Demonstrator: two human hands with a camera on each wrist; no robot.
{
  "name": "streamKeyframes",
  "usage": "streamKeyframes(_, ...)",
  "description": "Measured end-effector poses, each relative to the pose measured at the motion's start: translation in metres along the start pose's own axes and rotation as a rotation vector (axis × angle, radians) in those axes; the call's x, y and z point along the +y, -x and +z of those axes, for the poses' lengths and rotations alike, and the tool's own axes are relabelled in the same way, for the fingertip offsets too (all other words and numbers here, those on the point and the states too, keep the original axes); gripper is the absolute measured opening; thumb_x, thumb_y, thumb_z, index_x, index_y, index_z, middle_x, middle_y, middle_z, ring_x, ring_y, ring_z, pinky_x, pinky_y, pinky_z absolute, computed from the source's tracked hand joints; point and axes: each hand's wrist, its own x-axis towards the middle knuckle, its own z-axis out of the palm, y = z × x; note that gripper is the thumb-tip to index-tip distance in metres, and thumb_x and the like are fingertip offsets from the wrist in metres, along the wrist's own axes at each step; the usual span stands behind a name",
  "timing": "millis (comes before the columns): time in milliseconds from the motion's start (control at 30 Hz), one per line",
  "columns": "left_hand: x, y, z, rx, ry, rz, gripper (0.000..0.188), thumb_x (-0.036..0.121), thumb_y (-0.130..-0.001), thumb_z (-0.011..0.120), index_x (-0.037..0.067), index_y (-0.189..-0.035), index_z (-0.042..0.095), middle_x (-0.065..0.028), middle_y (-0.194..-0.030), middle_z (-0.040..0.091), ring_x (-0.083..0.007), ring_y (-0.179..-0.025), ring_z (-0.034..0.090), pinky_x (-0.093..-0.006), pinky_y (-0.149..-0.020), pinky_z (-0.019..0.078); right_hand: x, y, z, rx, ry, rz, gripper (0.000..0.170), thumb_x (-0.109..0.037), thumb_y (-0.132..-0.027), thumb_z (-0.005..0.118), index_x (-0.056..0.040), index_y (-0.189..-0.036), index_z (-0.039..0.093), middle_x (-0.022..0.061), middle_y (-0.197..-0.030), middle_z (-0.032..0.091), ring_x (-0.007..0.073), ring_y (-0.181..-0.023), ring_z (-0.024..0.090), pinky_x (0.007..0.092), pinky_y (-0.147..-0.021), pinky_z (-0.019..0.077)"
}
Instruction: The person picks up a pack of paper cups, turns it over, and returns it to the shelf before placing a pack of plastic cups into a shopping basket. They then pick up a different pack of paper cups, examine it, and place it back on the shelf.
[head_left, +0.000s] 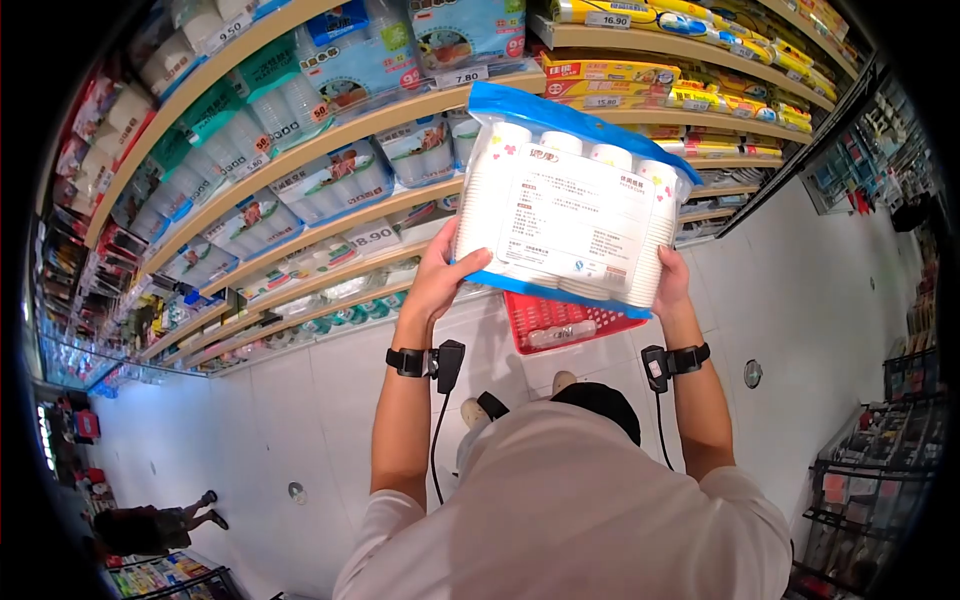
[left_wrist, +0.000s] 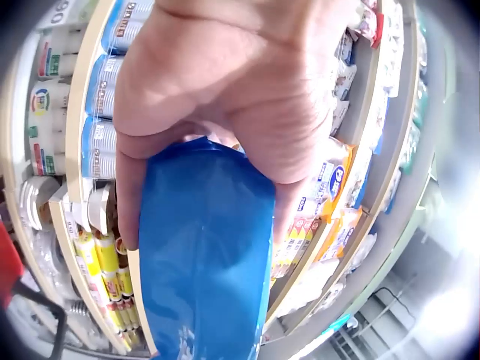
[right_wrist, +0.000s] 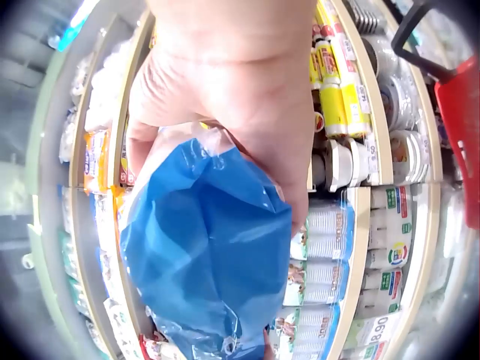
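Both hands hold up a clear plastic pack of white paper cups [head_left: 565,210] with blue top and bottom edges and a printed label facing the head camera. My left hand [head_left: 443,270] grips its left end, thumb laid over the front near the lower corner. At the right end my right hand [head_left: 674,275] grips the lower corner, with the fingers mostly hidden behind the pack. In the left wrist view, the left hand [left_wrist: 225,90] straddles the blue end of the pack [left_wrist: 206,247]. The right wrist view has the right hand [right_wrist: 225,97] around the opposite blue end [right_wrist: 210,247].
Shelves [head_left: 360,130] of packed cups with price tags curve along the front left; yellow boxed rolls [head_left: 690,100] fill the right shelves. A red basket [head_left: 570,325] with a clear package inside sits on the floor below the pack. Another person [head_left: 150,527] is at the lower left.
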Motion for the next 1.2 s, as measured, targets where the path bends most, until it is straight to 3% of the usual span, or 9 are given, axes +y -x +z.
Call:
streamKeyframes(133, -0.013, -0.008, 0.012, -0.068, -0.099, 0.079, 0.084, 0.008, -0.072, 0.081, -0.002, -0.143, 0.036, -0.011, -0.129, 0.056, -0.0182, -0.117, 0.055, -0.0317, -0.102, 0.0422, -0.017, 0.01, -0.024, 0.027, 0.0, -0.014, 0.06, -0.038, -0.099, 0.045, 0.0017, -0.143, 0.035, 0.0198, -0.141, 0.047, 0.0331, -0.127, 0.049, 0.0458, -0.107, 0.0398)
streamKeyframes(167, -0.016, -0.009, 0.017, -0.088, -0.157, 0.096, 0.084, 0.009, -0.072, 0.082, -0.003, -0.142, 0.037, -0.0111, -0.129, 0.056, -0.0183, -0.117, 0.055, -0.0318, -0.102, 0.0419, -0.021, 0.01, -0.025, 0.033, 0.038, -0.058, 0.06, -0.044, -0.102, 0.037, -0.0006, -0.144, 0.035, 0.0177, -0.144, 0.045, 0.0328, -0.13, 0.046, 0.0463, -0.109, 0.0373)
streamKeyframes(300, -0.023, -0.015, 0.034, -0.153, -0.341, 0.087, 0.09, 0.012, -0.067, 0.085, -0.002, -0.142, 0.038, -0.0114, -0.132, 0.055, -0.0186, -0.119, 0.054, -0.0319, -0.103, 0.041, -0.052, 0.008, -0.035, 0.087, 0.036, -0.123, 0.061, -0.046, -0.103, 0.033, 0.0005, -0.141, 0.039, 0.0166, -0.14, 0.048, 0.0301, -0.129, 0.048, 0.0437, -0.108, 0.0379)
streamKeyframes(400, -0.035, -0.021, 0.05, -0.17, -0.416, 0.108, 0.092, 0.012, -0.066, 0.086, -0.003, -0.142, 0.038, -0.0112, -0.132, 0.055, -0.0187, -0.119, 0.054, -0.0322, -0.103, 0.0409, -0.064, 0.015, -0.056, 0.215, 0.109, -0.17, 0.059, -0.046, -0.102, 0.035, 0.0012, -0.137, 0.043, 0.0153, -0.138, 0.051, 0.0294, -0.128, 0.049, 0.0432, -0.107, 0.0384)
streamKeyframes(600, -0.056, -0.036, 0.078, -0.173, -0.428, 0.062, 0.094, 0.013, -0.064, 0.087, -0.002, -0.143, 0.038, -0.0115, -0.132, 0.056, -0.0195, -0.12, 0.054, -0.0332, -0.104, 0.0401, -0.092, 0.028, -0.075, 0.294, -0.063, -0.201, 0.049, -0.039, -0.102, 0.04, -0.0007, -0.132, 0.048, 0.0131, -0.134, 0.055, 0.0271, -0.125, 0.051, 0.0423, -0.106, 0.0395)
streamKeyframes(900, -0.092, -0.058, 0.112, -0.174, -0.375, -0.04, 0.081, 0.012, -0.069, 0.083, -0.003, -0.138, 0.043, -0.012, -0.129, 0.057, -0.019, -0.114, 0.058, -0.0325, -0.101, 0.0428, -0.122, 0.02, -0.129, 0.66, 0.166, -0.24, 0.045, -0.037, -0.102, 0.04, 0.0002, -0.125, 0.052, 0.012, -0.127, 0.059, 0.0229, -0.115, 0.058, 0.0354, -0.101, 0.0442)
streamKeyframes(1000, -0.107, -0.067, 0.11, -0.126, -0.204, -0.083, 0.07, 0.011, -0.076, 0.078, -0.004, -0.136, 0.044, -0.0123, -0.126, 0.059, -0.0179, -0.11, 0.059, -0.0315, -0.097, 0.0455, -0.137, 0.017, -0.117, 0.575, 0.077, -0.246, 0.047, -0.04, -0.102, 0.04, 0.0006, -0.124, 0.051, 0.0134, -0.128, 0.058, 0.0236, -0.115, 0.058, 0.0375, -0.099, 0.0449)
streamKeyframes(1100, -0.109, -0.067, 0.109, -0.012, 0.071, -0.109, 0.06, 0.01, -0.083, 0.072, -0.004, -0.134, 0.045, -0.012, -0.121, 0.061, -0.0166, -0.106, 0.06, -0.0302, -0.093, 0.0481, -0.144, 0.023, -0.094, 0.293, -0.09, -0.064, 0.049, -0.043, -0.102, 0.04, -0.0021, -0.126, 0.05, 0.0138, -0.129, 0.056, 0.0234, -0.116, 0.057, 0.0391, -0.099, 0.0451)
streamKeyframes(1200, -0.11, -0.07, 0.102, 0.052, 0.202, -0.114, 0.052, 0.012, -0.089, 0.067, -0.002, -0.134, 0.045, -0.0117, -0.118, 0.062, -0.017, -0.103, 0.062, -0.0311, -0.086, 0.052, -0.134, 0.024, -0.097, 0.271, 0.129, 0.107, 0.049, -0.047, -0.101, 0.04, -0.0069, -0.128, 0.049, 0.0148, -0.134, 0.052, 0.0237, -0.118, 0.055, 0.0401, -0.099, 0.0446)
